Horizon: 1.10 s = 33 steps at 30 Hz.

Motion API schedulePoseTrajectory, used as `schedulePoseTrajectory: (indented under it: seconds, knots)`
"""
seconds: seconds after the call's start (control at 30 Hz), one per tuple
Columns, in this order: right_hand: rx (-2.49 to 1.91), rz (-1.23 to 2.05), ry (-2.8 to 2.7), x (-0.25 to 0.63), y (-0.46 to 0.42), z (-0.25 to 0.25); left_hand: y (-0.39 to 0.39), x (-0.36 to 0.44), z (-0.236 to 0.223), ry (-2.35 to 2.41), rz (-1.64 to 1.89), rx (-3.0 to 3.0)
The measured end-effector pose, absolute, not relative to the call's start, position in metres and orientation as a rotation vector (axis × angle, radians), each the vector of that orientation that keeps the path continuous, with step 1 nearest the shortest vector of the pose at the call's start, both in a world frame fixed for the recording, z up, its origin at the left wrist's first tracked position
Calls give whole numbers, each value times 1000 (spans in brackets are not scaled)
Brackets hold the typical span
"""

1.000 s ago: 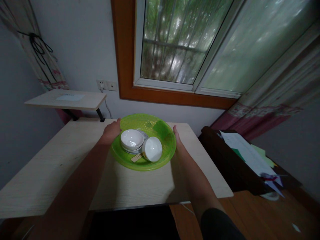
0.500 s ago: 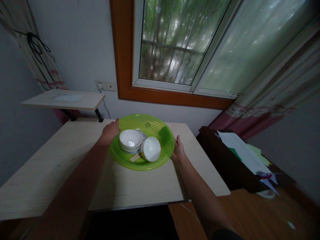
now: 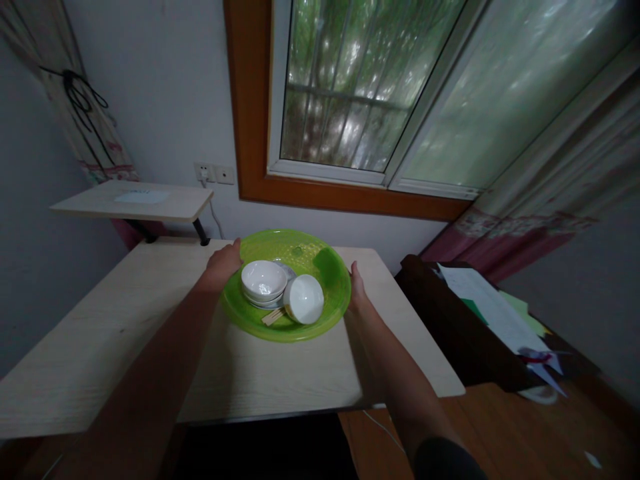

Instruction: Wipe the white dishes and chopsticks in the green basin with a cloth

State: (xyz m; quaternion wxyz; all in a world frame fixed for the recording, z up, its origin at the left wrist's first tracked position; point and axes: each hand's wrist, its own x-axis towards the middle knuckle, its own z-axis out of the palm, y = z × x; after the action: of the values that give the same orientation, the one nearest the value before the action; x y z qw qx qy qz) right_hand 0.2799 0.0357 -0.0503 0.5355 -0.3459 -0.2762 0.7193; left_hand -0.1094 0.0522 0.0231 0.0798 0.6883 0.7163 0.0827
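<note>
A large round green plastic basin [image 3: 336, 301] is between my hands over the pale wooden table [image 3: 280, 380]. My left hand [image 3: 225, 261] grips its left rim, with the fingers partly hidden. At the right rim, my right hand [image 3: 357, 291] holds the basin with the thumb up and the other fingers out of sight. Inside are stacked white bowls [image 3: 263, 279], with a plate [image 3: 286, 269] partly visible under them. Another white bowl [image 3: 305, 300] lies tilted beside the stack. A few wooden chopsticks [image 3: 273, 316] poke out near the front.
A small raised shelf [image 3: 175, 205] on black legs stands at the table's back left, with a paper [image 3: 143, 197] on it. Behind the table are a wall socket [image 3: 205, 172] and a window. Papers [image 3: 493, 303] lie on a dark brown piece of furniture at the right.
The view has shifted slightly. The basin stays between both hands with the bowls in the same places. My right hand sits slightly higher along the right rim.
</note>
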Motion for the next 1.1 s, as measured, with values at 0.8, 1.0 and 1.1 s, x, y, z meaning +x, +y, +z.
schedulePoseTrajectory:
  seconds: [0.8, 1.0, 1.1]
  knots:
    - [-721, 1751, -614, 275, -12, -58, 52, -109, 20, 2195, 217, 2033]
    - [-777, 1819, -619, 278, 3, -53, 54, -110, 20, 2179, 232, 2018]
    - [-841, 1845, -635, 279, 20, -53, 54, -112, 20, 2166, 236, 2017]
